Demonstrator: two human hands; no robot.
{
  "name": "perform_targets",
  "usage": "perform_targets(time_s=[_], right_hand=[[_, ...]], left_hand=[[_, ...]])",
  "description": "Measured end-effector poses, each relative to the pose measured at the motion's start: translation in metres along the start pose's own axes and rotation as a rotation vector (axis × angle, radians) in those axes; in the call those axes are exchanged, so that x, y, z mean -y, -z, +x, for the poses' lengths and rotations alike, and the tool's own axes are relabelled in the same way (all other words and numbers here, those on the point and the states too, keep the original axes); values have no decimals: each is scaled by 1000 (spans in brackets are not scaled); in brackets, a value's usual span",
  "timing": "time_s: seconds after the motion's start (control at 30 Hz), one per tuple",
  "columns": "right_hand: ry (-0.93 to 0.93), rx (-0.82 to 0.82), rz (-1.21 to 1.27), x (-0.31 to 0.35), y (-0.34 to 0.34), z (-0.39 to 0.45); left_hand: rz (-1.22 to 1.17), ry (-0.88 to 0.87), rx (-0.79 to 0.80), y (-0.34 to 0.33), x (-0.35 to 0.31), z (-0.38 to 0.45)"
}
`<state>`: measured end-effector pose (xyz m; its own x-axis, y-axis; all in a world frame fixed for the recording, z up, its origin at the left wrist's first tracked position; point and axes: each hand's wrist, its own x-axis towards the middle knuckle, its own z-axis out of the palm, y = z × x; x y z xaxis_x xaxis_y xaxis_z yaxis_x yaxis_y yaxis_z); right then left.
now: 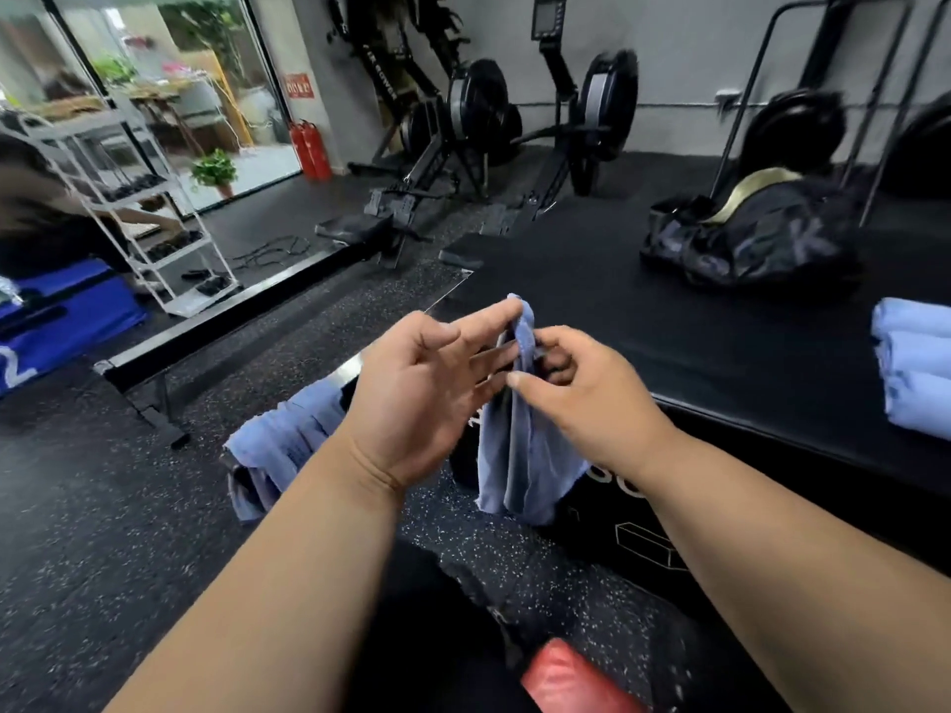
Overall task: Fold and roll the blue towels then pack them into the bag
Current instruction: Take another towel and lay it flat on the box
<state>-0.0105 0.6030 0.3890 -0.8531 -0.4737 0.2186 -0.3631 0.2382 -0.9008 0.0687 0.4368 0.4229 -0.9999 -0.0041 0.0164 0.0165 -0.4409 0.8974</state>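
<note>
Here, blue towel (520,445) hanging lengthwise (long axis vertical), left hand (427,388) and right hand (581,388) pinching its top.

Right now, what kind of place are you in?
Most likely a gym: two rowing machines stand by the wall, the floor is speckled rubber, and rolled blue towels sit on a black padded platform.
</note>
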Motion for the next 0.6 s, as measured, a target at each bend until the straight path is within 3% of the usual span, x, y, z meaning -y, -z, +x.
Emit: perform_targets(time_s=[0.17,0.3,0.5,0.6], right_hand=[[-51,-91,-143,3,36,-19],[-48,-53,-72,5,57,-27],[-210,59,563,3,78,-34],[-235,189,864,0,88,-39]], left_hand=[[74,8,78,-25,6,-7],[94,12,14,-34,15,-7],[492,48,-147,-32,49,-19],[621,86,-142,-33,62,-27]])
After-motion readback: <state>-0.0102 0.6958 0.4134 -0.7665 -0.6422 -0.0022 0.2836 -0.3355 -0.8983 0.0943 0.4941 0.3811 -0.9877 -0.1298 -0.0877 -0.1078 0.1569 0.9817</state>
